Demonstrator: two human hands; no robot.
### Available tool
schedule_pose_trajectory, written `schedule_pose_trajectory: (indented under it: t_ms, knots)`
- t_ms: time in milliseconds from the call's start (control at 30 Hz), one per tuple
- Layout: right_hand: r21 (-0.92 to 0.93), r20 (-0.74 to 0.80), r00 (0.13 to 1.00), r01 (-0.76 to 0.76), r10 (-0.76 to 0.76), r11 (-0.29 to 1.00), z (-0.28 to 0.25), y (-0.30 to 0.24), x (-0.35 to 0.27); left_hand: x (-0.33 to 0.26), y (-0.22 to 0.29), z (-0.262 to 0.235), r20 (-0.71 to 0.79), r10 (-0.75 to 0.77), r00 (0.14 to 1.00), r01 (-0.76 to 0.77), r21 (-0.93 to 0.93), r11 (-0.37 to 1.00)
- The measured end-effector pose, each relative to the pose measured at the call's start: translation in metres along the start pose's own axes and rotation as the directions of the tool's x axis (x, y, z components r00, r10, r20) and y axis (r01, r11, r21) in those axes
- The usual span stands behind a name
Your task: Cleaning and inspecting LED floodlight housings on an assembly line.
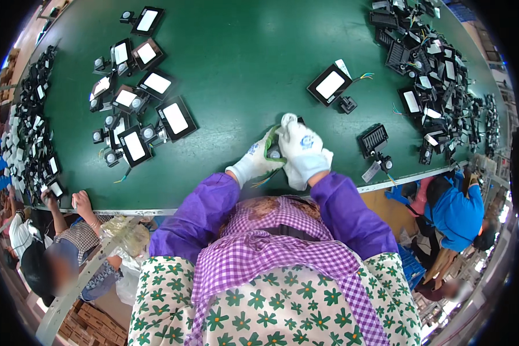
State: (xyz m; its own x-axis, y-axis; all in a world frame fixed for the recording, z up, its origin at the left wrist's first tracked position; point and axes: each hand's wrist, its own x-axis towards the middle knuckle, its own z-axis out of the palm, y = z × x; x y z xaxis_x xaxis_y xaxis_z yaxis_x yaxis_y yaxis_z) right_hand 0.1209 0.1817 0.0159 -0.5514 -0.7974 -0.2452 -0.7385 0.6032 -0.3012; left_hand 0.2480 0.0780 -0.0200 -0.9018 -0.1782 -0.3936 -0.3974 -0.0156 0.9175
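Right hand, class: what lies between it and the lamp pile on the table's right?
In the head view, a black lamp lies there, ribbed side up; another lamp, white panel up, lies there too, higher in the picture.

Cannot make out most of the fixture (274,154) covered by left hand (258,160) and right hand (303,147), mid-frame, nor tell single pieces apart in the small, crowded heap (27,124) at far left.
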Motion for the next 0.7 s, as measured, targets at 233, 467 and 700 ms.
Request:
schedule_pose_trajectory:
  t_ms: [233,467,700]
  knots:
    - [0.221,-0.013,0.962,-0.262,0.271,0.939,-0.014,0.015,0.049,0.000,-0.014,0.000,-0.019,0.034,0.999,-0.034,0.007,0.999]
    - [0.183,-0.003,0.997,-0.073,0.075,0.980,-0.011,-0.003,0.045,0.001,-0.015,0.002,-0.030,0.053,0.998,-0.051,0.055,0.997]
    - [0.083,-0.198,0.980,0.047,-0.030,0.995,0.023,0.012,-0.017,0.002,-0.013,0.007,-0.071,0.082,0.994,-0.083,-0.004,0.997]
